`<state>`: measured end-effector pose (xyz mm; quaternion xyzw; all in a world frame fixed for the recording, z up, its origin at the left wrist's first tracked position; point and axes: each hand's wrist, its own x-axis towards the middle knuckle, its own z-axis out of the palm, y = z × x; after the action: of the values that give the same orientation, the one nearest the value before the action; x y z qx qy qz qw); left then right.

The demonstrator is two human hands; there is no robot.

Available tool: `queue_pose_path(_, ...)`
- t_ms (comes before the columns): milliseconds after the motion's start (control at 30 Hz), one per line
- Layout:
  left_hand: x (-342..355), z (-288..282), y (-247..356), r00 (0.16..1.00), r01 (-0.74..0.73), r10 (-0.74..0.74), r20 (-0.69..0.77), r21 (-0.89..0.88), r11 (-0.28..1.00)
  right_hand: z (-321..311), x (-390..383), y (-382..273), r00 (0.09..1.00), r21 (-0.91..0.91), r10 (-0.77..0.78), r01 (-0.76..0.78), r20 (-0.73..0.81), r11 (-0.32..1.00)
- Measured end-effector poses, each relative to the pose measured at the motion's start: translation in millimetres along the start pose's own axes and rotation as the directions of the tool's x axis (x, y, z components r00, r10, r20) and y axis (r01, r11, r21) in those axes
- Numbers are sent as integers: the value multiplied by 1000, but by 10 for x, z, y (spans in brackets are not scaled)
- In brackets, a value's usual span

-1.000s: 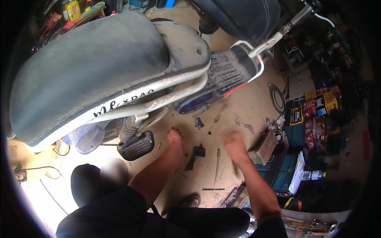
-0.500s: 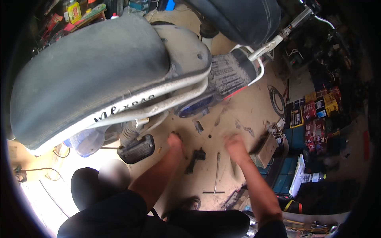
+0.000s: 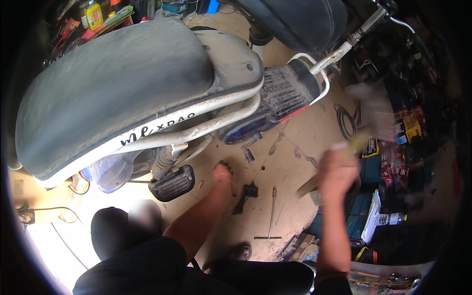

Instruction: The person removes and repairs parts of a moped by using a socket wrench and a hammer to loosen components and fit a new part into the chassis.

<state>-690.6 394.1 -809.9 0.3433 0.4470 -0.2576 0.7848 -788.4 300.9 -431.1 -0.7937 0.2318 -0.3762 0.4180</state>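
Note:
My left hand is low over the floor beside the black pedal, fingers curled together; what they hold, if anything, is too small to make out. My right hand, smeared by motion, grips a stick-like tool with a yellowish-brown shaft sticking out on both sides of the fist. Its far end is blurred. Between my arms lie a black, bent part and a T-handle wrench. A crank arm hangs from the electric scooter ahead of me.
Boxes and packages line the right side, with a clear bottle among them. A black coil rests on the floor. At lower left is a dark rounded shape. Bottles and goods crowd the far left.
My right hand has moved right and up from over the floor, and the tool in it now shows. The left hand stays beside the pedal, slightly shifted in the picture with the whole scene.

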Motion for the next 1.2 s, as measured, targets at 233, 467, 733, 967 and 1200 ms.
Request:
queue_pose_path(233,-160,-124,163,994,-71,68,85,33,997,198,-274,407,806,-127,462,-449,369,885)
queue_pose_path(467,-184,93,131,985,-33,15,170,102,994,258,-117,-26,996,245,74,-83,43,966)
queue_pose_path(733,-155,489,213,758,-390,52,650,388,835,-51,-911,1537,704,-41,642,-663,306,747)
queue_pose_path(967,-294,907,94,847,-273,-5,532,443,854,-1046,-2159,3400,736,-448,662,-549,141,706)
queue_pose_path(1200,24,584,-165,780,-505,82,621,546,668,-1220,-2563,3573,776,-873,628,-350,-67,339)
